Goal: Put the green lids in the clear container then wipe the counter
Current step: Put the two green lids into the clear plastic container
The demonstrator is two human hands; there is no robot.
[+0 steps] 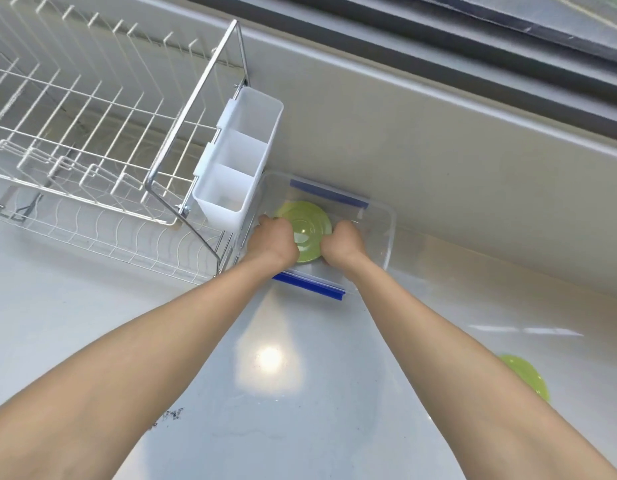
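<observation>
- Both arms reach forward over the white counter (92,323) into the clear container (386,237), which sits at about 12 o'clock from the frame centre, against the back wall.
- The left hand (274,242) is curled closed on the left edge of a green lid (305,220); the right hand (341,242) is curled closed on its right edge. The fingertips are hidden, so the exact grip cannot be told.
- The green lid lies inside the container, between the two hands; whether it rests on the bottom cannot be told.
- The container has a blue clip (310,284) on its near rim and another blue clip (329,194) on its far rim.
- A second green lid (529,375) lies on the counter at about 4 o'clock, well apart from the container and partly hidden behind the right forearm.
- A white wire dish rack (85,133) stands at 10 o'clock, with a white cutlery holder (237,161) hung on its right end, just beside the container.
- A small dark smudge (170,415) marks the counter at 7 o'clock.
</observation>
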